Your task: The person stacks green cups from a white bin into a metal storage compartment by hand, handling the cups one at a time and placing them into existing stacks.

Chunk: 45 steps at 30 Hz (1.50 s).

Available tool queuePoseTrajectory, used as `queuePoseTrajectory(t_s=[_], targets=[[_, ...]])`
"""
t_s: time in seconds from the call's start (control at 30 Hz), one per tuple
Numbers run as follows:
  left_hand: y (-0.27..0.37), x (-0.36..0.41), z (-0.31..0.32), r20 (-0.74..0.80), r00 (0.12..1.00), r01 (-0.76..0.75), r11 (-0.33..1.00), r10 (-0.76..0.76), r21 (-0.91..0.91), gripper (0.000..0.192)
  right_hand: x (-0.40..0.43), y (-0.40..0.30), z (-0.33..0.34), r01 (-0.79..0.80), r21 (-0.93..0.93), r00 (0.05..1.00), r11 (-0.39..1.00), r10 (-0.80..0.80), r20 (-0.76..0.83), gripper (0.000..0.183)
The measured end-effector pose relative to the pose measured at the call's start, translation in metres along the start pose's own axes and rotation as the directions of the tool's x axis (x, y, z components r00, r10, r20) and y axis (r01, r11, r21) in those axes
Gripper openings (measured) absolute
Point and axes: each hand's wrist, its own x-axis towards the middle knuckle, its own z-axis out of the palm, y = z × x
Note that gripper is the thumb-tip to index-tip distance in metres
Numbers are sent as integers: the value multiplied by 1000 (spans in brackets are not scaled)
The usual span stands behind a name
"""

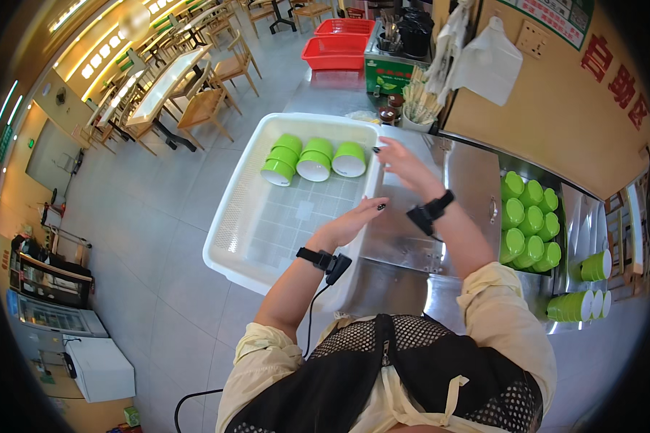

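My left hand [351, 221] is over the right side of a white plastic basket [225, 214], its fingers stretched towards the rim. Beyond it, my right hand [405, 165] hovers near the basket's far right rim, fingers spread. Neither holds anything; whether either touches the rim, I cannot tell. Inside the basket, green cups with white interiors lie on their sides in three groups: a left stack [281, 159], a middle stack [315, 159] and a right group [349, 159]. The basket's near part shows its bare grid bottom.
The stainless-steel counter [401, 249] bears a recessed bin with several green cups [531, 221] and more stacked cups [570, 306] at right. Red baskets [338, 51], a green cutlery box [392, 73] and a chopstick holder [418, 116] stand farther back. Chairs [205, 111] stand at left.
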Motion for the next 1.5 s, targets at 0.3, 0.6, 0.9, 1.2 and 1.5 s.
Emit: queuePoseTrajectory(t_s=[0.3,0.6,0.9,1.2,1.5], targets=[[-57,-40,-100,-333,920,150,970,-207,-191,61,116,116,116,-104,-776,995,623,68,-79,84],[-78,-27,-136,-581,693,-260,603,-427,-754,70,137,138,146,-174,-791,907,587,-216,-360,62],[-74,-30,-122,-493,707,-214,512,-506,-832,82,127,142,163,-99,-841,856,531,-386,-344,47],[-85,-19,-110,-496,674,-205,506,-548,-838,77,133,133,128,-126,-723,990,680,43,-132,103],[-83,-13,-106,-399,771,-213,389,-496,-896,59,109,124,139,-249,-700,966,669,224,-130,122]])
